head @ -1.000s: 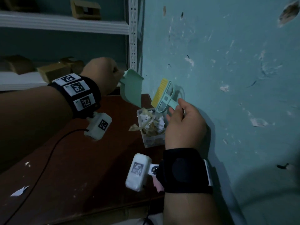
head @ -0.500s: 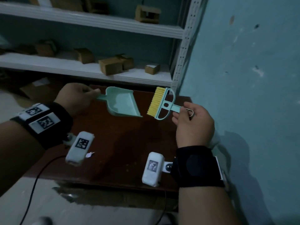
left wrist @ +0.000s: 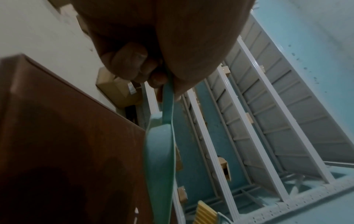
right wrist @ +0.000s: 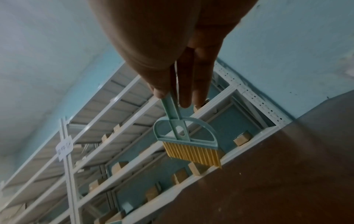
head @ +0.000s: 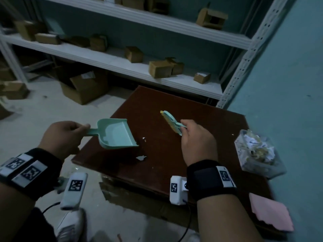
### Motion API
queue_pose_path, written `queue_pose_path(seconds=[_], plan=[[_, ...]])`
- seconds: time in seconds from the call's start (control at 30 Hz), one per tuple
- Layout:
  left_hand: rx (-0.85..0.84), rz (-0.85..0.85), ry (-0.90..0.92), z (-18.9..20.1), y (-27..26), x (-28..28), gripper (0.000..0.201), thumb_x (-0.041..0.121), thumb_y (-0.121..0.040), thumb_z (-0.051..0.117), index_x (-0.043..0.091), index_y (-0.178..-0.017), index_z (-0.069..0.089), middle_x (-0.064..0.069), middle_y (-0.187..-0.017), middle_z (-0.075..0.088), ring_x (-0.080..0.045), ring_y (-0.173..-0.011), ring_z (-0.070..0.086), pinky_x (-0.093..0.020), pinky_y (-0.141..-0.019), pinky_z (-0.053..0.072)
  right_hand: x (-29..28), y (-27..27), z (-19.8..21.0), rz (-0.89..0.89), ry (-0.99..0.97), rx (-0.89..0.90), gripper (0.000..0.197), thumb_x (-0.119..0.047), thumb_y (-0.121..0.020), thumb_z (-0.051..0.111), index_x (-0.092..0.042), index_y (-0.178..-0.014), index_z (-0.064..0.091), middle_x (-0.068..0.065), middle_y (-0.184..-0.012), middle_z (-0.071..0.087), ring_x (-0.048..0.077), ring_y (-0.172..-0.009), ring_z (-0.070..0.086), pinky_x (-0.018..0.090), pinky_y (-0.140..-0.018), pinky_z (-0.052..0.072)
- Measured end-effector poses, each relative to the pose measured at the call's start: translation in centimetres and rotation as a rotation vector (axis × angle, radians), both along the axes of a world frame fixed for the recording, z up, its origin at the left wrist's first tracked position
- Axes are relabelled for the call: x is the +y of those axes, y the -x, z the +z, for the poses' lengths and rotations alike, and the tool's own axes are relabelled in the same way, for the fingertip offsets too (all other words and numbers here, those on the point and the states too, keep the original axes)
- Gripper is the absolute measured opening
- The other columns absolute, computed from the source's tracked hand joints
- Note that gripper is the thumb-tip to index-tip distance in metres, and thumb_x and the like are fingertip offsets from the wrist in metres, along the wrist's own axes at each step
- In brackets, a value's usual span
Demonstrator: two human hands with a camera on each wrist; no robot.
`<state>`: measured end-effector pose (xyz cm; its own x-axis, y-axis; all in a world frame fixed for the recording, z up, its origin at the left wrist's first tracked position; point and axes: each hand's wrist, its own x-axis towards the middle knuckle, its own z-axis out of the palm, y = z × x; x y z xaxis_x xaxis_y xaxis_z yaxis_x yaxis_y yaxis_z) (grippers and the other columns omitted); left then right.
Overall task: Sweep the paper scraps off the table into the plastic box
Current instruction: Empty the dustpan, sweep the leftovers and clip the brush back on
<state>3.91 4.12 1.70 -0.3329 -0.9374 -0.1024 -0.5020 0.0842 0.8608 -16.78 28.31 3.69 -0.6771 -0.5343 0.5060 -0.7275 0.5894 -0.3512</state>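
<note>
My left hand [head: 64, 137] grips the handle of a mint-green dustpan [head: 117, 134], held just over the left edge of the dark brown table [head: 201, 116]; the same dustpan [left wrist: 161, 159] shows edge-on in the left wrist view. My right hand [head: 195, 138] pinches the handle of a small green brush with yellow bristles [head: 170, 122], above the table's middle; the brush [right wrist: 188, 141] hangs bristles-down in the right wrist view. White paper scraps [head: 141, 157] lie on the table beside the dustpan's lip. A clear plastic box [head: 257, 154], heaped with scraps, stands at the table's right.
A pink pad [head: 269, 213] lies at the table's near right corner. White metal shelving [head: 132, 65] with small cardboard boxes stands behind the table. The blue wall [head: 288, 84] bounds the right side. Cardboard boxes [head: 85, 88] sit on the floor at the left.
Both hands have moved away from the plastic box toward the table's left and lowered. The dustpan, tipped over the box a second ago, is now level; the brush has turned edge-on.
</note>
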Motion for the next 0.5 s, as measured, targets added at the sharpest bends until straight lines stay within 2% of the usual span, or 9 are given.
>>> queue_pose_path(seconds=[0.1,0.23,0.33,0.5], plan=[[-0.042,0.000,-0.002,-0.3,-1.1,-1.0,0.035,0.041,-0.096,0.068,0.010,-0.080,0.074,-0.017,-0.068,0.062,-0.032,-0.057,0.056,-0.050,-0.069,0.058,-2.3,-0.4,-1.1,0.044,-0.174,0.084,0.023,-0.018,-0.100,0.062,-0.023,-0.121,0.070,-0.003,-0.092,0.074,0.020,-0.086,0.067,0.033,-0.067,0.053],[-0.039,-0.027,-0.021,-0.7,-1.5,-2.1,0.034,0.037,-0.096,0.069,0.007,-0.082,0.075,-0.014,-0.065,0.057,-0.029,-0.054,0.052,-0.041,-0.061,0.050,-5.0,-1.6,-1.8,0.099,-0.371,0.099,0.023,-0.017,-0.102,0.055,-0.026,-0.120,0.068,-0.005,-0.092,0.069,0.018,-0.088,0.062,0.033,-0.066,0.052],[-0.049,-0.064,-0.052,-1.0,-1.6,-2.6,0.034,0.037,-0.096,0.070,0.007,-0.081,0.075,-0.015,-0.067,0.058,-0.029,-0.055,0.052,-0.039,-0.059,0.049,-6.4,-2.6,-1.9,0.160,-0.516,0.031,0.023,-0.021,-0.106,0.049,-0.027,-0.120,0.066,-0.001,-0.095,0.064,0.020,-0.092,0.059,0.033,-0.069,0.047],[-0.067,-0.128,-0.113,-1.1,-2.0,-3.7,0.034,0.035,-0.096,0.070,0.003,-0.083,0.075,-0.015,-0.069,0.055,-0.027,-0.058,0.048,-0.035,-0.056,0.046,-6.8,-4.2,-0.9,0.273,-0.675,-0.073,0.023,-0.023,-0.101,0.058,-0.032,-0.121,0.066,-0.002,-0.100,0.066,0.022,-0.096,0.061,0.042,-0.081,0.056]])
